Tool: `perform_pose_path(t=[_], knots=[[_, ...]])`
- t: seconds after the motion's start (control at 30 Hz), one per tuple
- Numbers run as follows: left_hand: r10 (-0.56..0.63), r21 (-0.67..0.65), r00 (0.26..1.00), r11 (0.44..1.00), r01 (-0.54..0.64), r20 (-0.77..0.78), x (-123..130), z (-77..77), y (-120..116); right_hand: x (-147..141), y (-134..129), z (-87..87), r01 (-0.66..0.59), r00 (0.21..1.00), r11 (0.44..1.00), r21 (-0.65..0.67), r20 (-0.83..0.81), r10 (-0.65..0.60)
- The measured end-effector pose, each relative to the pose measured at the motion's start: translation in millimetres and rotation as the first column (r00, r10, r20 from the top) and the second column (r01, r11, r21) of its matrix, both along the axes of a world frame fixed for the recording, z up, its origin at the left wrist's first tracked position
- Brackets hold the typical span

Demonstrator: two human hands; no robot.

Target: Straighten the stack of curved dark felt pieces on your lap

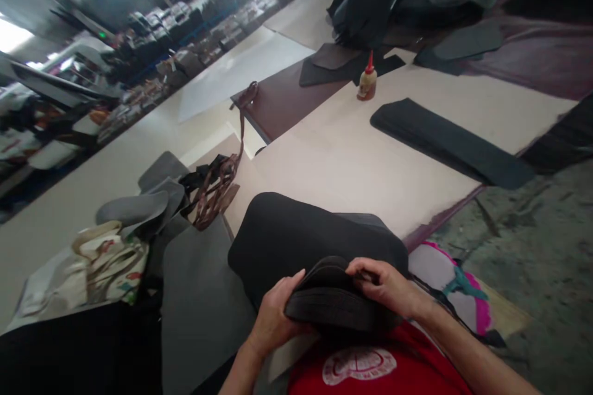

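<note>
Close to my body, a curved black piece (333,308) with several layers and a seam along its edge is held between both hands. My left hand (278,315) grips its left end, with the thumb on top and the fingers under it. At the right end, my right hand (384,287) pinches the upper layer with curled fingers, and a gap shows between the layers. Beyond it a large black panel (296,228) with rounded corners lies on the table, partly covered by the held piece. Whether the two are joined cannot be seen.
A glue bottle (367,81) with a red tip stands on the pale tabletop (343,154). Right of it lies a stack of long dark strips (445,139). Tangled brown strips (215,194), grey panels (204,308) and printed cloth (111,265) lie left. A pink-edged cushion (463,290) sits lower right.
</note>
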State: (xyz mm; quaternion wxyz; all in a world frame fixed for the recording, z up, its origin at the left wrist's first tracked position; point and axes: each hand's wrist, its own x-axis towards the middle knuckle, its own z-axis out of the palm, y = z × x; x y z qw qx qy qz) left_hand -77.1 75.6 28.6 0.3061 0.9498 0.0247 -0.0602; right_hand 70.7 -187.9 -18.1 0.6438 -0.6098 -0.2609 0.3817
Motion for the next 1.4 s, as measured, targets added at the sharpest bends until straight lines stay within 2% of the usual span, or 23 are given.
perform_pose_path(t=[0.1,0.2,0.27,0.37,0.7,0.87,1.03,1.13,1.23,1.3,1.4], knots=[[-0.001,0.004,1.0,1.0,0.001,0.001,-0.3,0.4,-0.5,0.7,-1.5,2.8,0.01,1.0,0.997,0.072,0.015,-0.011],[-0.004,0.012,1.0,1.0,0.004,-0.003,0.3,1.2,-0.9,6.7,-4.2,10.8,-0.098,0.991,0.984,0.146,0.109,0.083],[-0.006,0.007,1.0,1.0,0.006,-0.007,1.3,2.0,-1.1,10.8,-6.1,16.7,-0.175,0.982,0.971,0.163,0.104,0.16],[-0.014,0.002,1.0,1.0,0.014,0.001,2.7,2.6,-1.1,14.2,-7.6,22.1,-0.221,0.974,0.962,0.162,0.086,0.209],[-0.021,0.023,0.999,1.0,0.021,0.034,1.5,2.9,-3.1,15.0,-3.3,22.0,-0.193,0.98,0.971,0.141,0.072,0.184],[-0.026,0.036,0.999,0.999,0.026,0.021,1.4,0.3,-1.9,13.2,-5.3,19.6,-0.178,0.981,0.98,0.089,0.095,0.169],[-0.013,0.037,1.0,0.999,0.012,0.015,0.6,-0.6,-1.3,6.6,-3.5,13.5,-0.117,0.986,0.993,0.01,0.119,0.115],[-0.007,0.026,1.0,1.0,0.007,0.017,0.3,-0.1,-1.1,1.0,-0.4,6.0,-0.039,0.995,0.999,-0.018,0.093,0.04],[-0.01,0.031,1.0,0.999,0.01,0.014,0.1,-0.8,-0.6,-2.3,-0.2,1.4,0.027,0.998,0.999,0.019,0.058,-0.028],[-0.007,0.038,1.0,0.999,0.007,0.003,0.4,-1.0,-0.8,-1.2,-1.8,3.6,-0.001,0.994,0.997,0.074,0.109,-0.007],[0.001,0.04,1.0,0.999,0.0,-0.013,1.5,0.1,-2.0,4.3,-4.6,13.9,-0.113,0.981,0.987,0.113,0.17,0.093]])
